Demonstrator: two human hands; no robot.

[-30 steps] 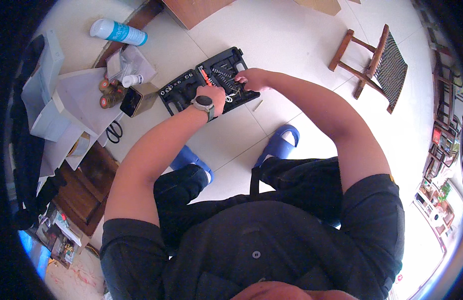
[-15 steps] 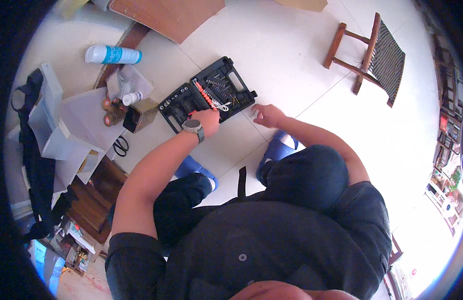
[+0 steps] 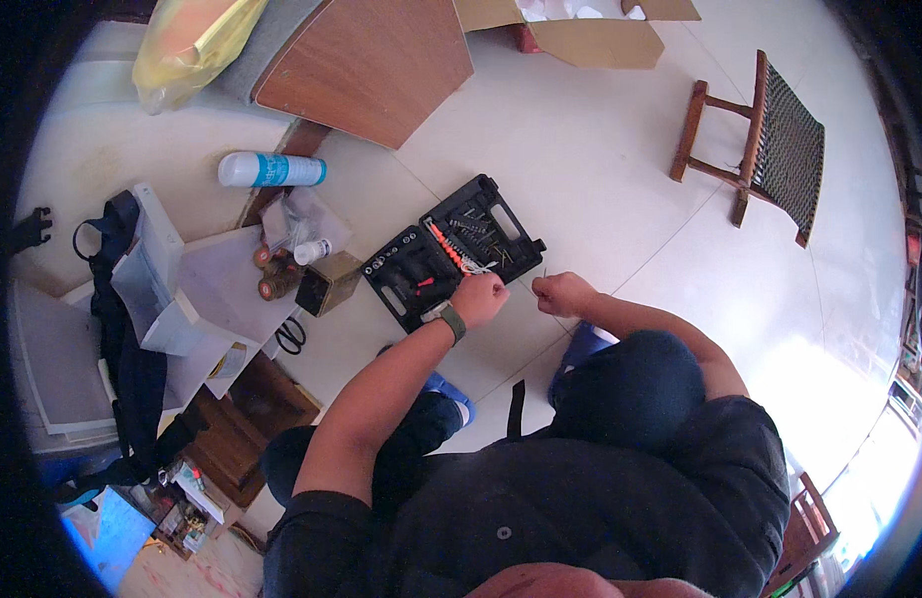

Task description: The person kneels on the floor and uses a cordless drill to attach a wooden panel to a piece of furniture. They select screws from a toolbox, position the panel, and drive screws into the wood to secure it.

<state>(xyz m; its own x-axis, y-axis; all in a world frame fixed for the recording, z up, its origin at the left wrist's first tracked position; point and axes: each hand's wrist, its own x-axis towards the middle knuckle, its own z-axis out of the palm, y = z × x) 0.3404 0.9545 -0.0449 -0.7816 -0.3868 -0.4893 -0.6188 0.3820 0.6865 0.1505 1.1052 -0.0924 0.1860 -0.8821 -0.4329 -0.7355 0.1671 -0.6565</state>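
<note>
An open black tool case (image 3: pixel 413 321) lies on the tiled floor in front of me. Sockets (image 3: pixel 386 255) line its left half, while bits (image 3: pixel 478 236) fill the right half. An orange ridged strip (image 3: pixel 444 244) and a white cord (image 3: pixel 479 267) lie across the middle. My left hand (image 3: pixel 481 297), with a watch on its wrist, is closed at the case's near edge beside the cord; what its fingers hold is hidden. Just right of the case, my right hand (image 3: pixel 565 295) pinches a small thin rod (image 3: pixel 544 270), too tiny to name.
A wooden stool with a woven seat (image 3: pixel 785 149) stands at the far right. To the left are a spray can (image 3: pixel 271 169), a white bottle (image 3: pixel 312 251), an open small box (image 3: pixel 331 283) and black-handled scissors (image 3: pixel 290 336). A cardboard box (image 3: pixel 605 45) sits at the back.
The view has shifted, so the scene sits lower and further right. My left hand has drawn off the case's middle to its near edge. My right hand's fingers have closed together.
</note>
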